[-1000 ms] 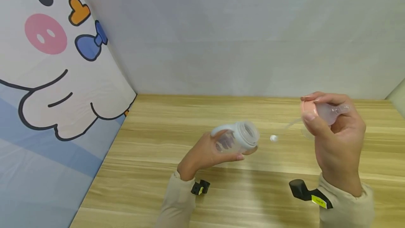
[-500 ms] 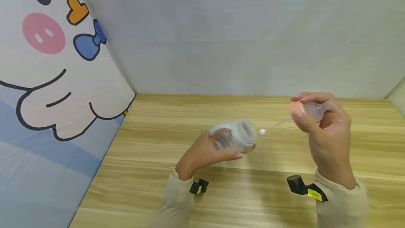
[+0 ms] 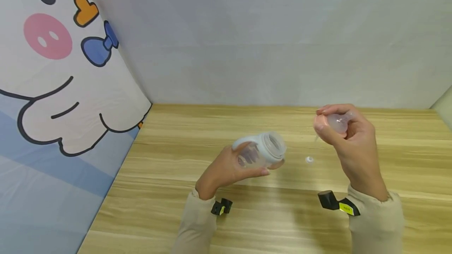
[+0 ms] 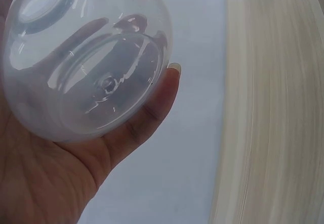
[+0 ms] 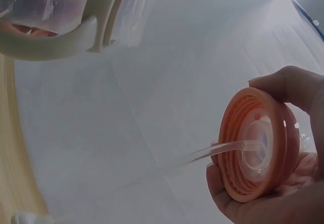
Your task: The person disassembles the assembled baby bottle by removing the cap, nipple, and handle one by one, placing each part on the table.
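Both hands are busy over the worktop (image 3: 152,179): the left hand (image 3: 226,169) grips a clear bottle (image 3: 259,154) – tilted, uncapped, mid-worktop – while the right hand (image 3: 356,148) pinches a peach collar (image 3: 320,122) with its nipple (image 3: 338,122) towards the back edge, a small white weight (image 3: 309,160) between them. Left wrist: a finger curls beneath the bottle's rounded base. Right wrist: a clear tube (image 5: 217,150) leaves the threaded collar – its far end blurs – apart from the bottle.

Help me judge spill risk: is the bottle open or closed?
Open: the bottle shows an uncovered mouth in the head view, and the orange collar with its straw is held apart.
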The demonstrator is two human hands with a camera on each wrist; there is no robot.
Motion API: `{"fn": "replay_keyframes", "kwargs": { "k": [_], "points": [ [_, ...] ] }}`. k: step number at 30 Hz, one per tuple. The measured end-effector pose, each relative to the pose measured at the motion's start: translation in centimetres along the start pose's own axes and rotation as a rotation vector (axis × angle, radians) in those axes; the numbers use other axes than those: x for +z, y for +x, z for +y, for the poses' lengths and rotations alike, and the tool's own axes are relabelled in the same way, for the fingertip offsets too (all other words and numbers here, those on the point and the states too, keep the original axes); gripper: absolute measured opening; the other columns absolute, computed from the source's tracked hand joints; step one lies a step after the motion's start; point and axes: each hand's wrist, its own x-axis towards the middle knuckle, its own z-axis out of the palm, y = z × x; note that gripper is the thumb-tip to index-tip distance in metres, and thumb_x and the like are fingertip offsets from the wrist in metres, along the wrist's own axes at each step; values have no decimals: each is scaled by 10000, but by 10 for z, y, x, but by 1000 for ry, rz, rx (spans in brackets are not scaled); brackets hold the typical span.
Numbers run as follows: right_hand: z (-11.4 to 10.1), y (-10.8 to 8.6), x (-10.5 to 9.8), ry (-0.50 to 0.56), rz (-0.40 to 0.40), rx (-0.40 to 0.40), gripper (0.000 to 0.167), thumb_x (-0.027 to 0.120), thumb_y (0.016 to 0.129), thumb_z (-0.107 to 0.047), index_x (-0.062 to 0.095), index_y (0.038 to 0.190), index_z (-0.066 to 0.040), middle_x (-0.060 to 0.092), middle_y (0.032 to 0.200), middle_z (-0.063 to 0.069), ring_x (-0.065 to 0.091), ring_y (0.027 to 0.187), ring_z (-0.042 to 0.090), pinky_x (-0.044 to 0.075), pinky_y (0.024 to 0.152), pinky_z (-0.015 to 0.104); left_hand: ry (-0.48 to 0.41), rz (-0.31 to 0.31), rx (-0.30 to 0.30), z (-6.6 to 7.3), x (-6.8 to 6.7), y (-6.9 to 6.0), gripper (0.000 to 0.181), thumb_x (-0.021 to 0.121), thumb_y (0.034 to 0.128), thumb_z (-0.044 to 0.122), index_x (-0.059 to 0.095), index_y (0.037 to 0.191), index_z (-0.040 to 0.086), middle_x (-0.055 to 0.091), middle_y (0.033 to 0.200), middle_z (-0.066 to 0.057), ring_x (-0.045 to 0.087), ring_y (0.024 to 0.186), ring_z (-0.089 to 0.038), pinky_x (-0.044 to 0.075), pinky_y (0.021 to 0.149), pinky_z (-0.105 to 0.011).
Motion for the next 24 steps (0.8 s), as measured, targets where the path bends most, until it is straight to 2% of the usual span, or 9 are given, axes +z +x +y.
{"fn": "replay_keyframes", "kwargs": {
  "k": [7, 13, 20, 24],
  "points": [
    [20, 8, 0, -17, -51, 56, 260, 713, 904, -2, 628, 1150, -11, 643, 1181, 42, 653, 925, 105, 562, 751, 176, 4, 7, 31, 0, 0, 1, 569, 852, 780, 450, 612, 1291, 380, 686, 1197, 116, 621, 1038, -88, 508, 926, -360],
    [32, 11, -2, 1, -56, 79, 332, 722, 891, 18, 603, 1201, -3, 647, 1181, 33, 642, 934, 97, 567, 740, 168, 2, 4, 29, 0, 0, 1, 584, 849, 785, 447, 606, 1310, 366, 689, 1184, 114, 626, 1012, -87, 515, 903, -340],
    [39, 15, -2, -51, -41, 125, 329, 741, 893, -29, 618, 1198, -18, 613, 1170, 30, 625, 940, 99, 563, 747, 159, -8, 24, 18, 0, -1, 2, 570, 870, 765, 431, 628, 1276, 356, 695, 1161, 118, 626, 1003, -91, 514, 887, -331],
    [44, 16, -2, -82, -37, 155, 348, 746, 899, -64, 603, 1210, 2, 592, 1173, 34, 618, 947, 96, 561, 748, 156, -34, 28, 36, 0, 0, 3, 551, 881, 762, 393, 638, 1256, 358, 701, 1149, 114, 640, 1000, -105, 526, 866, -313]
  ]
}}
